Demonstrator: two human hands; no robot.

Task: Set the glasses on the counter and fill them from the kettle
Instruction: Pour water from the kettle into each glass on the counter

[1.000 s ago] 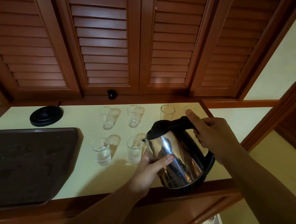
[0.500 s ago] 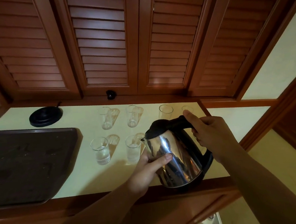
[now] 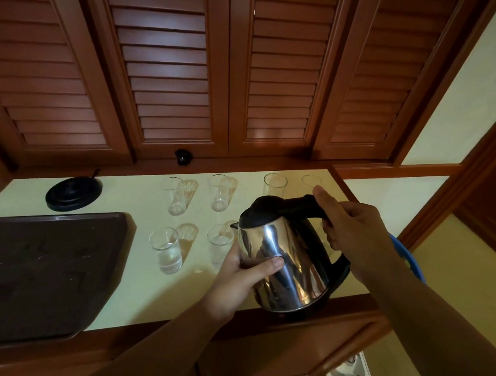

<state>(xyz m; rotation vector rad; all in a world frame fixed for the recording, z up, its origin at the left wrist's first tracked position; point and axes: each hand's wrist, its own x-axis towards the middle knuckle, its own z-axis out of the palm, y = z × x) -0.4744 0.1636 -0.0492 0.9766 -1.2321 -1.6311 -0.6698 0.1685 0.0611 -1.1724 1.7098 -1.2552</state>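
A steel kettle (image 3: 284, 261) with a black lid and handle is held over the pale counter (image 3: 124, 287), its spout close to a front-row glass (image 3: 220, 244) with water in it. My right hand (image 3: 353, 236) grips the black handle. My left hand (image 3: 241, 279) grips the kettle's shiny body, thumb across the front. Another front glass (image 3: 166, 250) holds water. Behind stand two glasses (image 3: 173, 196) (image 3: 219, 193) that look empty, and two more (image 3: 274, 184) (image 3: 311, 180) partly hidden by the kettle.
A dark tray (image 3: 47, 275) covers the counter's left side. The kettle's black base (image 3: 74, 192) sits at the back left. Louvred wooden doors (image 3: 168, 76) rise behind the counter. A wooden edge (image 3: 151, 338) bounds the front. Something blue (image 3: 407, 261) shows behind my right forearm.
The kettle and both hands have shifted slightly left and back, toward the front-row glass.
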